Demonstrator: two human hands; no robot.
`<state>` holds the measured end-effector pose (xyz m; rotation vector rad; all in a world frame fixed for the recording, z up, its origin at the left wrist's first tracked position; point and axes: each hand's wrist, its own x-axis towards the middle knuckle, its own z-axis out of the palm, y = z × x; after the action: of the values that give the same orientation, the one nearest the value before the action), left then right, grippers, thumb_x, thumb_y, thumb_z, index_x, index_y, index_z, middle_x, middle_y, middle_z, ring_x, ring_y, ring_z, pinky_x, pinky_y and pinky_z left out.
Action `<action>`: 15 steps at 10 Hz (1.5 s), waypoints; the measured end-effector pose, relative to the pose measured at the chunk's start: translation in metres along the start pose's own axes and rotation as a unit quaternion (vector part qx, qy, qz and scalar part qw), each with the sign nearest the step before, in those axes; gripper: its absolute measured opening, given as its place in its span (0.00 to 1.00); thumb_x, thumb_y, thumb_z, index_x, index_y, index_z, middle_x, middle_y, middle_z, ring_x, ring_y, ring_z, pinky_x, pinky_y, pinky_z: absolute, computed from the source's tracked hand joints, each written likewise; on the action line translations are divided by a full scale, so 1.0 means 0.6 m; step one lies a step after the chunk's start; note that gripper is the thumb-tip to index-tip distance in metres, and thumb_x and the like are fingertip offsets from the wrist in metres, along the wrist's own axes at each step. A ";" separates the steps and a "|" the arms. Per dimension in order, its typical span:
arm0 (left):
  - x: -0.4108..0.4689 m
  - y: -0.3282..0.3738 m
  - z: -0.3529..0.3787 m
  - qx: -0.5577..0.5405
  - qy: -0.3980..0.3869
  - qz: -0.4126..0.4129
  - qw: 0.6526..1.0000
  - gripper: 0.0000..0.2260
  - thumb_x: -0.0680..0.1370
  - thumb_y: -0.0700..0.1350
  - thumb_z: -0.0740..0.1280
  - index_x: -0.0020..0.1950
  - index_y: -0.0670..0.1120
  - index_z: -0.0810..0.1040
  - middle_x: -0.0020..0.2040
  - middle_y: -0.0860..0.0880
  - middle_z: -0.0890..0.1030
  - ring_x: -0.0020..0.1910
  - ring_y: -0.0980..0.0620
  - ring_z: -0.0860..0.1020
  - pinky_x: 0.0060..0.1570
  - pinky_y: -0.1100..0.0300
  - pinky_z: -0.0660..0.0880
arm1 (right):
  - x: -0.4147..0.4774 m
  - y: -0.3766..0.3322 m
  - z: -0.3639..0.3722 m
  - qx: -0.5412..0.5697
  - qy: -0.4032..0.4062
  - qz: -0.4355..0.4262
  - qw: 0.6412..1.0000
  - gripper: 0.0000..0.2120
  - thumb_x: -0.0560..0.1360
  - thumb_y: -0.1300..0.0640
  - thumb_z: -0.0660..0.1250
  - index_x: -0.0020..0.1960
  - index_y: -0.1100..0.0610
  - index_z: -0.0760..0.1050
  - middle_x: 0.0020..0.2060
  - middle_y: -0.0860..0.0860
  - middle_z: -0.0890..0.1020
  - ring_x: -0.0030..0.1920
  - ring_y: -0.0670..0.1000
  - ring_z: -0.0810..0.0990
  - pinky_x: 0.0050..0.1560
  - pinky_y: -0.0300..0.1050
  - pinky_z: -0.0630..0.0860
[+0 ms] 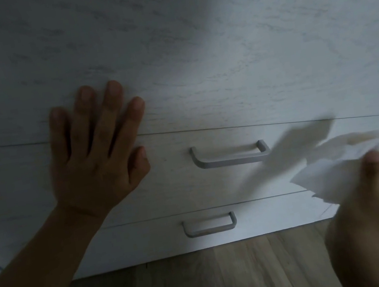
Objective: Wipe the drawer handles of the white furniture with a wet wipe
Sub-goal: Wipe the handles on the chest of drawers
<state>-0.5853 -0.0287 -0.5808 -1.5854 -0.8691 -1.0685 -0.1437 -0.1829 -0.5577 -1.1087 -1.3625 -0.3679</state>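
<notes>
1. Right hand [376, 189] pinches the wet wipe [325, 168] between fingertips, just by the upper handle [230, 160], ready to rub it.
2. Left hand [95, 156] lies flat, fingers wide, on the white furniture [195, 67], probably to steady it.

One head-worn camera looks steeply down along the furniture [191, 42] front from close by; its drawers [179, 195] fill most of the view, the floor [207, 285] along the bottom edge.
</notes>
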 end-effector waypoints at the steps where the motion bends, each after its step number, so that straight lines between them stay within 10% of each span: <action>1: 0.001 -0.001 -0.001 -0.014 -0.001 0.001 1.000 0.27 0.83 0.51 0.53 0.81 0.43 0.56 0.82 0.46 0.48 0.80 0.45 0.46 0.78 0.47 0.44 | 0.010 -0.084 0.052 0.017 0.064 0.089 0.994 0.13 0.77 0.57 0.67 0.61 0.55 0.78 0.52 0.42 0.84 0.51 0.41 0.81 0.49 0.36 0.79; 2: 0.000 -0.002 -0.003 -0.035 -0.004 -0.004 0.999 0.28 0.82 0.50 0.54 0.81 0.43 0.55 0.82 0.46 0.48 0.80 0.45 0.46 0.77 0.46 0.46 | -0.060 -0.197 0.224 0.140 0.146 0.365 0.909 0.14 0.76 0.49 0.64 0.58 0.51 0.81 0.47 0.41 0.85 0.47 0.39 0.81 0.43 0.34 0.79; 3: 0.001 -0.002 -0.005 -0.050 -0.010 -0.003 0.999 0.27 0.83 0.50 0.53 0.81 0.43 0.54 0.82 0.47 0.47 0.80 0.46 0.44 0.76 0.45 0.48 | -0.106 -0.267 0.301 0.057 0.071 0.311 0.946 0.18 0.76 0.45 0.62 0.66 0.44 0.72 0.50 0.29 0.80 0.47 0.33 0.79 0.45 0.27 0.76; 5: -0.005 -0.001 -0.005 -0.062 -0.013 -0.010 0.998 0.27 0.83 0.50 0.52 0.81 0.43 0.54 0.82 0.48 0.46 0.80 0.46 0.45 0.70 0.40 0.58 | -0.135 -0.247 0.325 -0.001 0.038 0.254 0.967 0.27 0.73 0.39 0.60 0.70 0.29 0.57 0.60 0.44 0.79 0.54 0.51 0.81 0.54 0.41 0.78; 7: -0.006 0.000 -0.008 -0.069 -0.034 -0.021 0.997 0.27 0.84 0.50 0.52 0.81 0.44 0.52 0.82 0.49 0.45 0.80 0.47 0.44 0.59 0.29 0.70 | -0.146 -0.237 0.326 0.000 0.033 0.157 0.987 0.23 0.82 0.41 0.50 0.75 0.46 0.59 0.59 0.61 0.80 0.49 0.63 0.81 0.45 0.44 0.80; 8: -0.002 -0.002 -0.008 -0.080 -0.053 -0.012 0.995 0.27 0.84 0.50 0.52 0.81 0.44 0.51 0.82 0.50 0.44 0.78 0.39 0.49 0.55 0.24 0.70 | -0.125 -0.234 0.335 0.035 0.073 0.143 0.986 0.21 0.83 0.50 0.50 0.73 0.56 0.62 0.66 0.56 0.75 0.54 0.44 0.80 0.50 0.34 0.77; 9: -0.006 -0.002 -0.009 -0.103 -0.059 -0.025 0.993 0.27 0.84 0.49 0.52 0.82 0.45 0.51 0.82 0.50 0.44 0.78 0.38 0.49 0.53 0.22 0.69 | -0.137 -0.255 0.336 0.079 0.086 0.157 0.981 0.21 0.83 0.48 0.50 0.74 0.54 0.63 0.70 0.47 0.71 0.60 0.58 0.79 0.52 0.59 0.79; 10: -0.011 -0.005 -0.007 -0.111 -0.066 -0.024 0.991 0.27 0.84 0.50 0.52 0.82 0.45 0.50 0.82 0.50 0.43 0.80 0.41 0.47 0.54 0.22 0.69 | -0.138 -0.242 0.331 0.078 0.073 0.173 0.979 0.22 0.82 0.46 0.51 0.72 0.54 0.66 0.64 0.43 0.77 0.39 0.41 0.77 0.39 0.34 0.74; 12: -0.009 -0.001 -0.007 -0.093 -0.044 -0.028 0.994 0.27 0.84 0.50 0.52 0.81 0.44 0.52 0.82 0.49 0.45 0.80 0.47 0.43 0.64 0.30 0.66 | -0.149 -0.257 0.323 0.070 0.043 0.163 0.983 0.23 0.82 0.47 0.51 0.74 0.54 0.63 0.67 0.55 0.75 0.43 0.60 0.82 0.44 0.46 0.80; 13: -0.001 -0.001 -0.006 -0.065 -0.038 -0.017 0.997 0.28 0.83 0.50 0.53 0.81 0.44 0.53 0.82 0.46 0.46 0.80 0.47 0.43 0.74 0.43 0.52 | -0.139 -0.253 0.328 0.063 0.061 0.187 0.978 0.23 0.81 0.48 0.52 0.74 0.55 0.62 0.66 0.55 0.76 0.45 0.48 0.82 0.42 0.43 0.81; 14: -0.003 -0.002 -0.005 -0.041 -0.030 -0.014 0.999 0.28 0.82 0.50 0.53 0.81 0.43 0.53 0.82 0.45 0.46 0.80 0.46 0.43 0.77 0.47 0.44 | -0.153 -0.275 0.326 0.068 0.023 0.134 0.988 0.23 0.83 0.45 0.51 0.75 0.53 0.59 0.74 0.50 0.66 0.48 0.75 0.77 0.44 0.66 0.79; 15: 0.000 -0.001 -0.005 -0.024 -0.024 -0.007 0.999 0.28 0.82 0.50 0.53 0.81 0.44 0.54 0.81 0.42 0.48 0.80 0.44 0.45 0.78 0.47 0.43 | -0.145 -0.264 0.324 0.049 0.012 0.142 0.989 0.25 0.82 0.43 0.50 0.75 0.53 0.57 0.74 0.51 0.64 0.49 0.75 0.77 0.46 0.61 0.80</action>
<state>-0.5862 -0.0313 -0.5804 -1.6531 -0.8935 -1.0737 -0.4010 -0.1378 -0.6033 -1.1913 -1.1684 -0.1049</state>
